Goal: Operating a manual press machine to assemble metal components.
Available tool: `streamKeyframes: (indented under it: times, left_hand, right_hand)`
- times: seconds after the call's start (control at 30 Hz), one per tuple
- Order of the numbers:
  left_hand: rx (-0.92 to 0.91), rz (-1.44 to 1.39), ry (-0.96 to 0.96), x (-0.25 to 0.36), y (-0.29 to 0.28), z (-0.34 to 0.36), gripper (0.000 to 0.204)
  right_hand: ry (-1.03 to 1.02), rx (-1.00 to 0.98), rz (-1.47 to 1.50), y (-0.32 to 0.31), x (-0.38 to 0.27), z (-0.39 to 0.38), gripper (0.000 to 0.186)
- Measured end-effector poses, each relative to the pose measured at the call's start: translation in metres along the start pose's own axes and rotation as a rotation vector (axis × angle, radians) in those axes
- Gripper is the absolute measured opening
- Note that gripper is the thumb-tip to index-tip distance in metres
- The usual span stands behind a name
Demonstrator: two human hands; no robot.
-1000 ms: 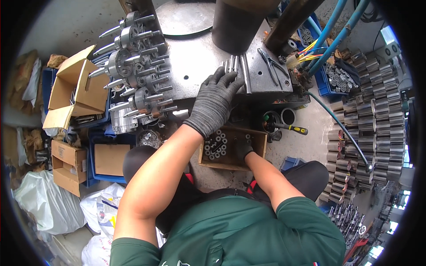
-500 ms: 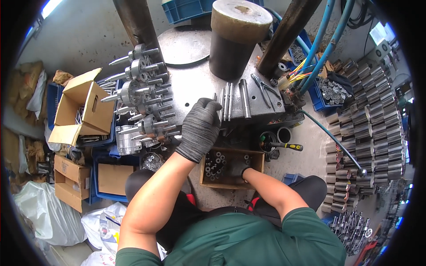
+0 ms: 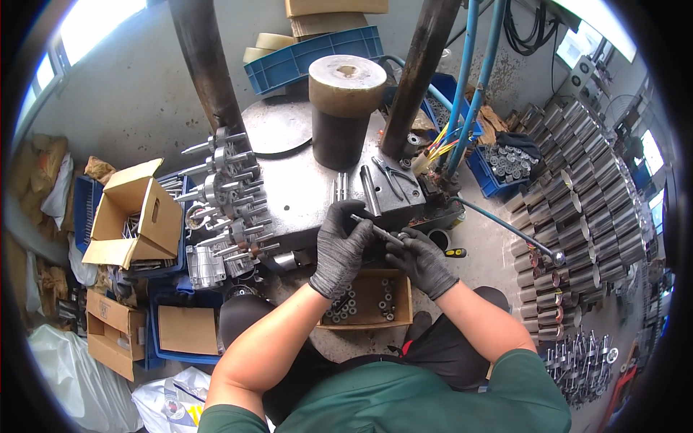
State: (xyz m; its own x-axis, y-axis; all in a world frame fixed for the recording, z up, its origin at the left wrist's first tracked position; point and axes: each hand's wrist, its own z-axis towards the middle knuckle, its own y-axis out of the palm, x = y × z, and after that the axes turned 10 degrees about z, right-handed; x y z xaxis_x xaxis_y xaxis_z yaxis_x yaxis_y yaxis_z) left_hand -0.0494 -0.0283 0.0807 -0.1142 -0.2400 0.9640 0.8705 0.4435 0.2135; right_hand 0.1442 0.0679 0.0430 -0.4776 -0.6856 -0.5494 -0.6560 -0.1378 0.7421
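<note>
The gloved left hand pinches a slim metal rod near its left end, between thumb and fingers. The rod shows between the metal table and the wooden box, its long axis slanting: left end pointing away from the person, right end nearer. The gloved right hand pinches that right end, fingers bent.

Thin mtl shaft, gry, held slantwise

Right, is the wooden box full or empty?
Partly filled: the wooden box has small metal rings grouped toward its left and right sides, with bare bottom showing between them.
</note>
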Motion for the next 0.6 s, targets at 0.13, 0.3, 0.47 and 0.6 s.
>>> streamKeyframes:
  times: [0.13,0.3,0.47,0.6]
  left_hand:
    - [-0.204,-0.085,-0.140,-0.027,0.028,-0.015,0.037]
    - [-0.429,0.036,-0.149,-0.050,0.038,-0.025,0.033]
    - [-0.444,0.053,-0.290,-0.040,0.033,-0.021,0.036]
    - [-0.485,0.245,-0.308,-0.040,0.025,-0.019,0.042]
  right_hand:
    - [-0.038,0.031,0.220,0.004,0.002,0.010,0.018]
    - [-0.047,0.118,0.140,0.013,0.006,0.012,0.017]
    - [-0.082,0.076,0.069,0.003,0.002,0.015,0.031]
    - [-0.149,-0.052,0.066,0.012,-0.005,0.014,0.033]
